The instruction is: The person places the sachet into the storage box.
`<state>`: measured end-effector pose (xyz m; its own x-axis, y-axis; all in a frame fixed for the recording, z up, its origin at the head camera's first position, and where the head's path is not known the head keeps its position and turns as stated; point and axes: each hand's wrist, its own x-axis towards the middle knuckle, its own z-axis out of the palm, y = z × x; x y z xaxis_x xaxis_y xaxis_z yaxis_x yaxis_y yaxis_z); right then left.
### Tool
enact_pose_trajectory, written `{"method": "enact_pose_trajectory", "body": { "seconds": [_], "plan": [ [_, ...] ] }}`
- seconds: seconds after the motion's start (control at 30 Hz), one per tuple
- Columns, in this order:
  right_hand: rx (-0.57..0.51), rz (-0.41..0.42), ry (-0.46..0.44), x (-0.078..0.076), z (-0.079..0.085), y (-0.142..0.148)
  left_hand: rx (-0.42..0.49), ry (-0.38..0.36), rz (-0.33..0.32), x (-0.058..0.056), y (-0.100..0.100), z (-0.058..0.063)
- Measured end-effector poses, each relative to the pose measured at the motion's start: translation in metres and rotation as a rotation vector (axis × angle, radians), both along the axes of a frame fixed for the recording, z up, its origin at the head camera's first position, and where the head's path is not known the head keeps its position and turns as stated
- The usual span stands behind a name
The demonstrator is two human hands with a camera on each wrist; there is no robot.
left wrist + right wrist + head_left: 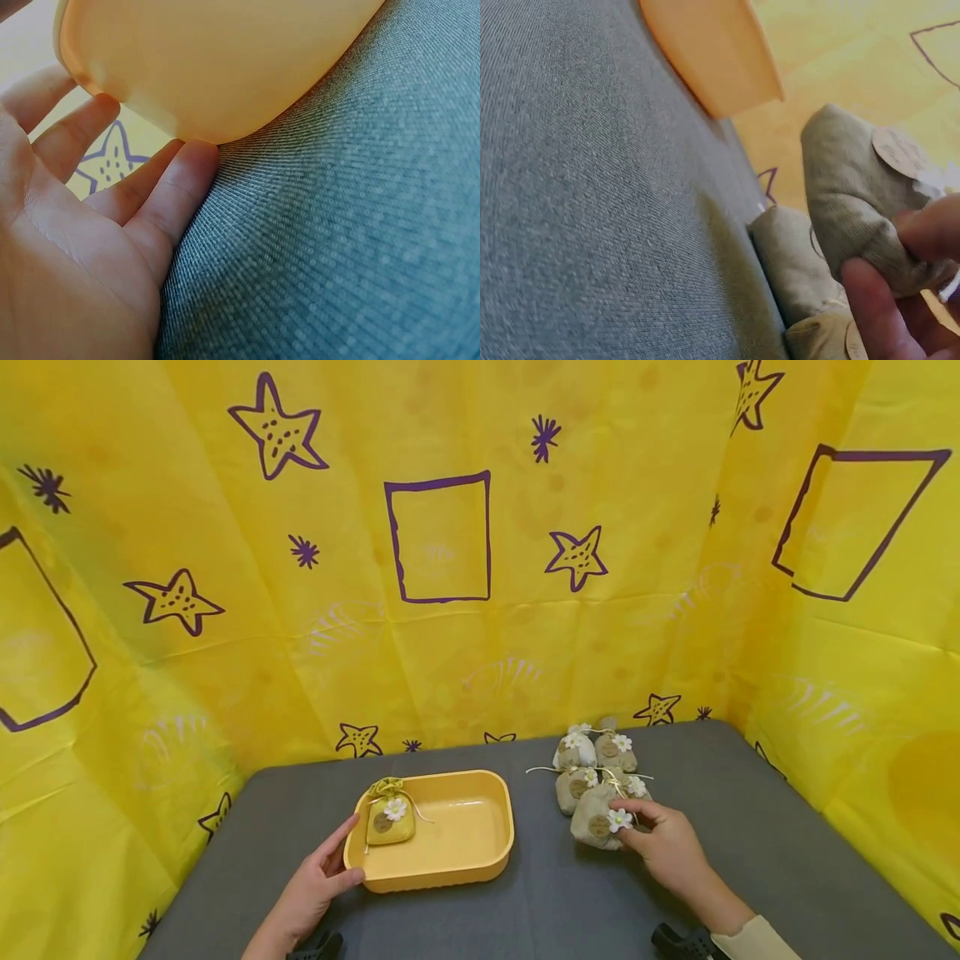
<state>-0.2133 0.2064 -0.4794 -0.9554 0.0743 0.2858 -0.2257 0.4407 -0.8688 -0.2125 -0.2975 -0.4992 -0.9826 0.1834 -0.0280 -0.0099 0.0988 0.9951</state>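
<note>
My right hand (667, 847) pinches a grey-beige drawstring pouch (591, 823) near its neck, beside a white flower. In the right wrist view this pouch (840, 165), with a round tan tag, is raised off the cloth, thumb and fingers on its gathered end. My left hand (313, 887) touches the left end of a yellow-orange plastic tray (468, 827), thumb at the near rim. The left wrist view shows its fairly straight fingertips against the tray's outer wall (217, 67). Inside the tray, at the left, a mustard-yellow pouch (388, 833) with a white flower leans.
Several more pouches stand grouped behind the held one: a whitish one (574, 750), a tan one (617, 753) and a beige one (573, 792) among them. Grey cloth (555, 893) covers the table. Yellow patterned fabric (442, 685) hangs behind and at the sides.
</note>
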Motion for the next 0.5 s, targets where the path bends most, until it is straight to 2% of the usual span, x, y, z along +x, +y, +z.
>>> {"method": "enact_pose_trajectory", "body": {
  "seconds": [0.17,0.5],
  "plan": [
    [-0.031,-0.023,0.016,0.002,0.006,-0.002,0.011,-0.009,-0.005,0.001,0.000,0.001],
    [-0.126,0.019,-0.037,0.006,0.023,-0.012,0.009,-0.015,-0.002,0.000,-0.001,0.000]
  ]
}}
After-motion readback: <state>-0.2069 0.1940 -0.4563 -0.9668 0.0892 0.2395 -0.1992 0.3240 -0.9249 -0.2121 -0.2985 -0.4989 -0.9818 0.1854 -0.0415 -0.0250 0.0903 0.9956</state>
